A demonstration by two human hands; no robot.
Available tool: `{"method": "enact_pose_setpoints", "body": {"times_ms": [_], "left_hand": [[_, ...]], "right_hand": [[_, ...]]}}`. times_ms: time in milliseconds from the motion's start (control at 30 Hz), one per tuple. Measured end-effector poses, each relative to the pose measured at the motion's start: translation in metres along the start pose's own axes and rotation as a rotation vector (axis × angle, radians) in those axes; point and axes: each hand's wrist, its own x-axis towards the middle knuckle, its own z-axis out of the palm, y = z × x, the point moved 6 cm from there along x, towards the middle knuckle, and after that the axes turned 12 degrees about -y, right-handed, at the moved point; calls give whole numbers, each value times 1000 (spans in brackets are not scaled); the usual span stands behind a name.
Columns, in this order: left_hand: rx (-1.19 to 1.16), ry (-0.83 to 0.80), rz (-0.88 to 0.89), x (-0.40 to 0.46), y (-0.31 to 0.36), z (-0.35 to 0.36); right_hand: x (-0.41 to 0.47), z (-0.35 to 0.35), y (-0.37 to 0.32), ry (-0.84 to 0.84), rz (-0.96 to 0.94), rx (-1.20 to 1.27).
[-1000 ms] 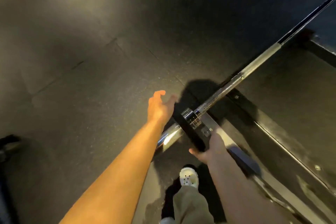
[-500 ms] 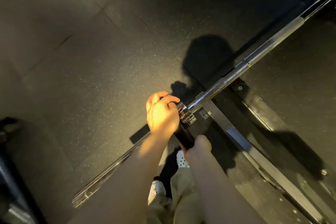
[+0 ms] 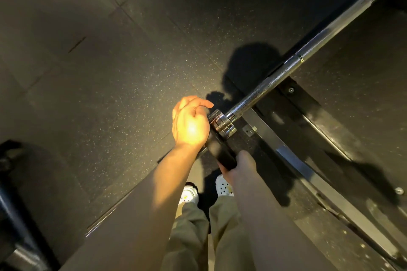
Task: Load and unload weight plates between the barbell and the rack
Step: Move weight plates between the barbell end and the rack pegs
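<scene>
A chrome barbell (image 3: 286, 72) runs from the upper right down to the middle, ending in a ringed collar (image 3: 222, 123). A black weight plate (image 3: 220, 152) sits edge-on on the sleeve, tight against that collar. My left hand (image 3: 190, 124) is curled over the plate's upper edge, brightly lit. My right hand (image 3: 240, 167) grips its lower edge from the near side. My left forearm hides most of the sleeve behind the plate.
A steel frame rail (image 3: 308, 174) with bolts crosses the floor at the right, under the bar. A dark metal post (image 3: 13, 215) stands at the lower left. My feet in white shoes (image 3: 189, 196) are just below the plate. Speckled rubber flooring (image 3: 110, 72) spreads to the left.
My left hand, open in the air one second ago, has come down and closed over the plate's upper edge. My right hand has stayed on the plate. The view has moved closer.
</scene>
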Motion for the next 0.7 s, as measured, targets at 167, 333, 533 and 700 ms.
{"method": "enact_pose_setpoints", "body": {"times_ms": [167,333,533,700], "left_hand": [[-62,-5,-30,-7,-14,-1],[-148,-59,-76,-2,-15,-5],[-147,-108,-110,5,-11,-6],[-109,-117,-100,10,-9,0]], "right_hand": [[-3,-9,0,24,-102,-581],[-9,-6,-2,103,-146,-553],[-13,-6,1,156,-109,-143],[-6,5,15,-78,38,642]]}}
